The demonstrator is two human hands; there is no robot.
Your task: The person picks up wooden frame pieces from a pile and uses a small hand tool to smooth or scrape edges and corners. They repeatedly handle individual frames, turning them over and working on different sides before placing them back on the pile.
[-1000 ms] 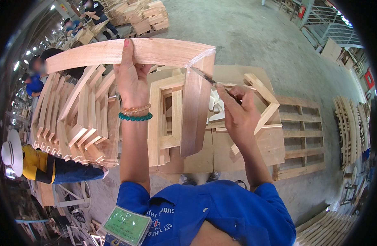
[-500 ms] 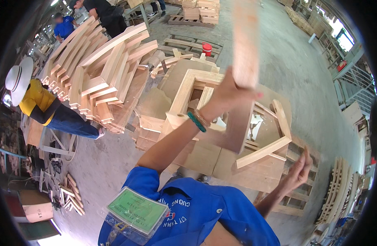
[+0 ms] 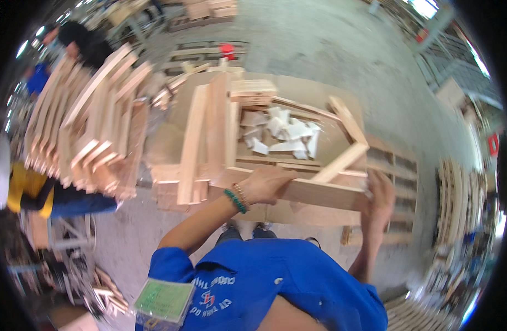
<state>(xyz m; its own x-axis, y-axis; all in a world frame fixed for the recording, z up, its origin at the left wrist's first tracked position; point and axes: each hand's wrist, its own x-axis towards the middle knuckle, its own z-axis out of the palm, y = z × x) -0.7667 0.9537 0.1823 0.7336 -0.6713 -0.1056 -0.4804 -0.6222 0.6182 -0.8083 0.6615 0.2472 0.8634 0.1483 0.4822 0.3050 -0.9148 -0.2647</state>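
Left hand: gripping the wooden piece mid-length.
Right hand: at its right end (too blurred to tell the grip).
Wooden piece: lowered, now crosswise over the cardboard's near side.
Meaning: work seems two-handed again.

Red container; grey concrete floor
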